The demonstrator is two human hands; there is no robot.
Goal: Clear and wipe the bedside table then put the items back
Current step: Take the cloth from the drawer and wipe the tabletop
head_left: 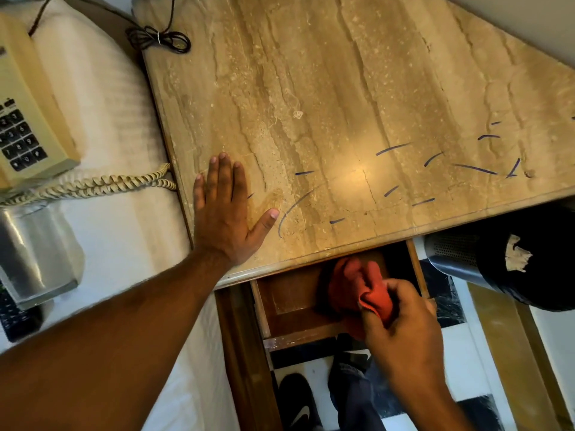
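The bedside table has a tan marble top with blue pen marks near its front edge. My left hand lies flat on the top's near left corner, fingers spread, holding nothing. Below the top, a wooden drawer stands pulled out. My right hand is over the drawer, closed on a bunched red cloth that reaches into it. A beige telephone with a coiled cord and a clear glass object lie on the white bed at the left.
A bundled black cable rests at the table's far left corner. A metal bin with a dark liner stands on the floor to the right. A dark remote lies on the bed. My feet and a black shoe are below the drawer.
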